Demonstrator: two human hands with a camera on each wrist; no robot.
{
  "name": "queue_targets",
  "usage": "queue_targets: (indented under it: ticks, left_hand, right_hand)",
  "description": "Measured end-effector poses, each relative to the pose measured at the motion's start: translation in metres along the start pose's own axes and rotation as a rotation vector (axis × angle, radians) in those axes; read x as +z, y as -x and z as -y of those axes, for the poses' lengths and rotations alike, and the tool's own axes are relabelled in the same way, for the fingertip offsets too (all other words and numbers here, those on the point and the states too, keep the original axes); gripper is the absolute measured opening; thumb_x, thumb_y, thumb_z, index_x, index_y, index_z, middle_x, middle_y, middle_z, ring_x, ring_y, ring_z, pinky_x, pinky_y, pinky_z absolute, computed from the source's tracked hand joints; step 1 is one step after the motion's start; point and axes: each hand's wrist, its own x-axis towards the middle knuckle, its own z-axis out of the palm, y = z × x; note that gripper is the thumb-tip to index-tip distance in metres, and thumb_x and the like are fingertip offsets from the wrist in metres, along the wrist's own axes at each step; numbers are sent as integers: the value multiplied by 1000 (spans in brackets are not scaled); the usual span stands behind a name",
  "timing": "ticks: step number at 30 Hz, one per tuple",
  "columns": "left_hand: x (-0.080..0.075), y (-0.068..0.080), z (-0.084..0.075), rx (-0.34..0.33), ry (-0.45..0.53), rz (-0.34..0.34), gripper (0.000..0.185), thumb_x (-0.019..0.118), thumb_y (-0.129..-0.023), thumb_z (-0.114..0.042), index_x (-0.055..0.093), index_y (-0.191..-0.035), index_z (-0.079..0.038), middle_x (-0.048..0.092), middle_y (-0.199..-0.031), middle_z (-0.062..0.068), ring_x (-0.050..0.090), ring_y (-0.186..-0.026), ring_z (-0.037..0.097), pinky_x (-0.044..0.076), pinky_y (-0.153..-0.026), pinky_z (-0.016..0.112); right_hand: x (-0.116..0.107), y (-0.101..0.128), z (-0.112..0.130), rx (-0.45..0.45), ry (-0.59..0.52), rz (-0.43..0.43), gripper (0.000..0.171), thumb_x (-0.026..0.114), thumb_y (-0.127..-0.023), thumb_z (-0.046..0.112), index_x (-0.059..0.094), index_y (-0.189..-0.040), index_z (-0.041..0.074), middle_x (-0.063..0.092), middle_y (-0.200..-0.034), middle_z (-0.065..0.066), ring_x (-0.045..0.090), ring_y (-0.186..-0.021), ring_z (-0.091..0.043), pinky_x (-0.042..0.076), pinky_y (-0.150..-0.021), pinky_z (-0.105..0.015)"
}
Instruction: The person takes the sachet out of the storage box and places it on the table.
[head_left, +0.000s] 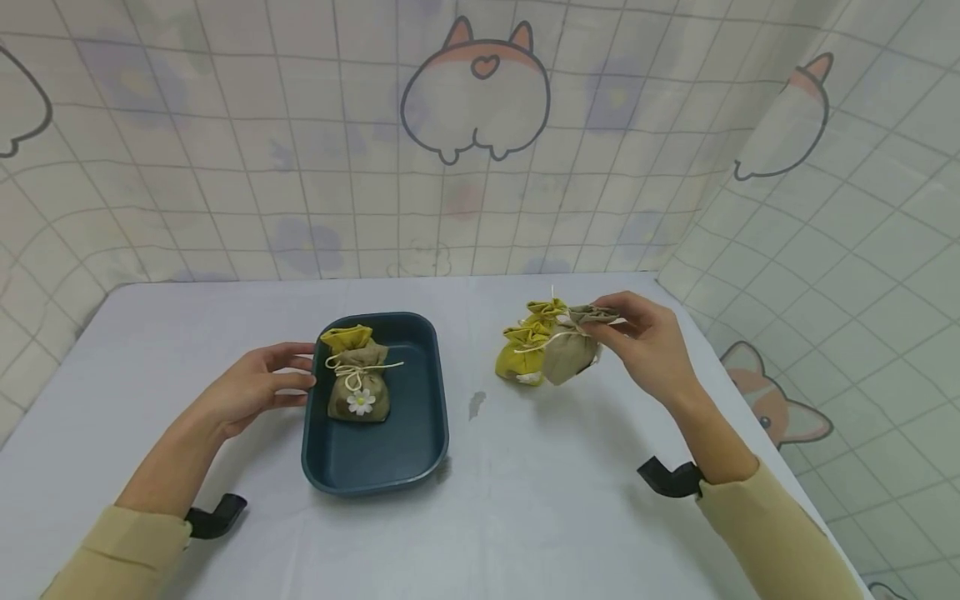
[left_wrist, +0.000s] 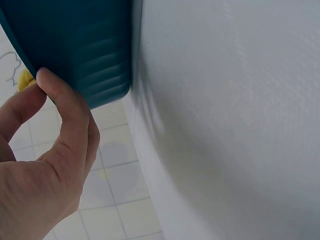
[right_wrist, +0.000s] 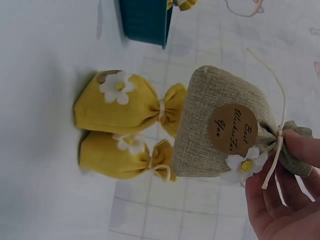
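Sachets sit in two places on the white table (head_left: 525,517). One tan sachet (head_left: 360,392), with a daisy on its front, stands upright in the back left part of the blue tray (head_left: 375,462), and a yellow sachet (head_left: 347,337) stands just behind it in the same corner (its body is mostly hidden). The front and right of the tray floor are bare.

Right of the tray, well apart from it, the right hand (head_left: 645,342) pinches the gathered neck of a second tan sachet (right_wrist: 225,132) between thumb and fingertips. Its round paper tag and daisy face the wrist camera, and its string hangs loose over the fingers (right_wrist: 300,145). Whether its base rests on the table I cannot tell. Just beside it two yellow sachets (right_wrist: 122,127) lie together on the table, necks pointing toward the held one.

The left hand (head_left: 258,387) rests against the tray's left wall, fingers lightly curled, with a fingertip (left_wrist: 47,80) pressing the ribbed outer wall under the rim.

A small grey smudge (head_left: 476,404) marks the table between tray and loose sachets. The table's right edge runs close to the right hand; open surface lies in front of both hands.
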Motion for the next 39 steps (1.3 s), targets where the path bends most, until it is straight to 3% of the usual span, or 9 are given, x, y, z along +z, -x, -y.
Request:
queue_targets:
  ticks: [15,24,35,39]
  left_hand:
    - [1,-2,0,-11,10,11,66,62,-100,-4,28,-155,9,47,-134,28,63,-100,19,59,-87,32]
    - [0,-1,-1,-4,4,8,66,61,-100,-4,28,-155,10,47,-134,29,62,-99,19,59,-86,32]
    - [0,0,1,-4,1,0,66,62,-99,-4,29,-155,8,46,-137,30,63,-103,22,59,-88,33]
    - [-1,-1,1,-1,4,7,66,62,-100,-4,28,-155,9,46,-136,29,63,-103,21,59,-87,33]
  right_hand:
    - [5,7,-48,144,107,74,18,76,-93,5,72,-109,3,72,-105,-10,67,-95,-15,57,-79,-19]
    - [16,2,-68,176,165,108,20,77,-92,4,72,-111,2,72,-107,-11,69,-102,-26,59,-84,-31]
    - [22,-1,-69,204,156,143,29,77,-92,3,69,-119,2,72,-113,-15,71,-100,-32,60,-83,-34]
    - [20,-3,-62,174,171,153,32,78,-91,4,67,-121,1,70,-116,-14,69,-104,-31,58,-89,-38]
